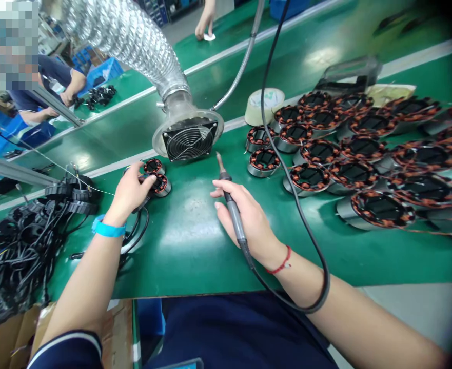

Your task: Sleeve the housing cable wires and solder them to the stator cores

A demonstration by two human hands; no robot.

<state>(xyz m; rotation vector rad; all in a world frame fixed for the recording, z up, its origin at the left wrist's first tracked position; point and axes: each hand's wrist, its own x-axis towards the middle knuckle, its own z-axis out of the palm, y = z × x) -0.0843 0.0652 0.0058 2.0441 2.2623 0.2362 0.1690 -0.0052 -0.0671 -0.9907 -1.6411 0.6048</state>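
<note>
My right hand point(251, 218) is closed around a soldering iron point(233, 212); its tip points up and away over the green bench. A black cord runs from its handle and loops over my right wrist. My left hand point(131, 189), with a blue wristband, curls its fingers and thumb at a small group of motor stators on the left. One stator point(161, 185) with copper windings sits by the thumb, and another stator point(153, 166) lies just behind it. The hand partly hides what is between its fingers. Black cables point(135, 238) lie under the left wrist.
A fume extractor fan point(190, 142) on a silver duct point(133, 46) hangs over the bench. Many stators point(352, 174) stand in rows at right beside a tape roll point(264, 105). Black corded parts point(21, 241) are heaped at left. Other people's hands point(205, 23) are across the bench.
</note>
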